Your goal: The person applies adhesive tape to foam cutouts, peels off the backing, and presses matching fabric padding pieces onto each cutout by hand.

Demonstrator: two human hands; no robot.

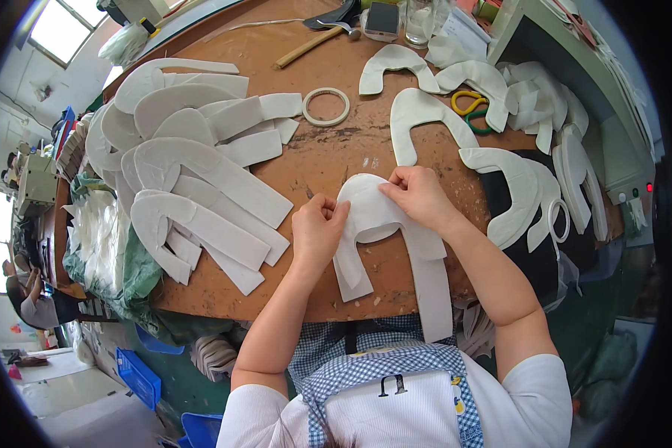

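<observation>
Between my hands, near the front of the brown table, lies a white U-shaped piece [418,250] that looks like sheet padding. Its curved end points away from me, and one long leg hangs over the table's front edge. A shorter white layer [362,196] covers the curve. On the left side of the curve, my left hand [319,228] is closed, thumb and fingertips at the edge. My right hand [420,196] pinches the upper right edge of the curve between thumb and fingers.
Overlapping white U-shaped pieces [224,175] fan out at the left. A tape roll [326,107], hammer [310,46] and scissors [470,110] lie farther back. Shorter white arches [425,119] lie at the right, beside a grey open-fronted cabinet [582,75]. Another person [37,299] sits far left.
</observation>
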